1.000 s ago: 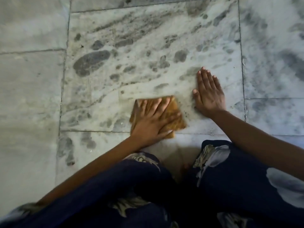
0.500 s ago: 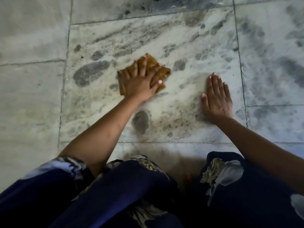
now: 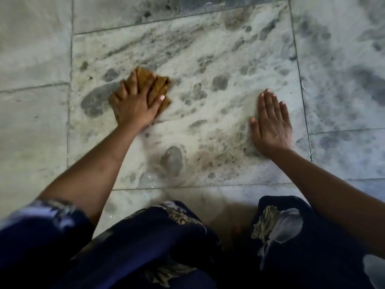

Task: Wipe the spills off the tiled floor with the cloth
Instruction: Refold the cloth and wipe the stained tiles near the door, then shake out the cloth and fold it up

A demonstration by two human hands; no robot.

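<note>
Brown cloth (image 3: 155, 84) on the centre tile of the tiled floor (image 3: 35, 49), beside a dark wet patch (image 3: 93, 100) — left hand (image 3: 133, 103) pressed flat on it, fingers spread — right hand (image 3: 270, 124) flat, fingers straight, on the same tile, well apart.

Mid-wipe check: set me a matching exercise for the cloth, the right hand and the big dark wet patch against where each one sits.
1 cloth
2 right hand
3 dark wet patch

a flat on the tile, holding nothing
b pressed under the left hand
c just left of the cloth

Pairs: 1-b; 2-a; 3-c
</note>
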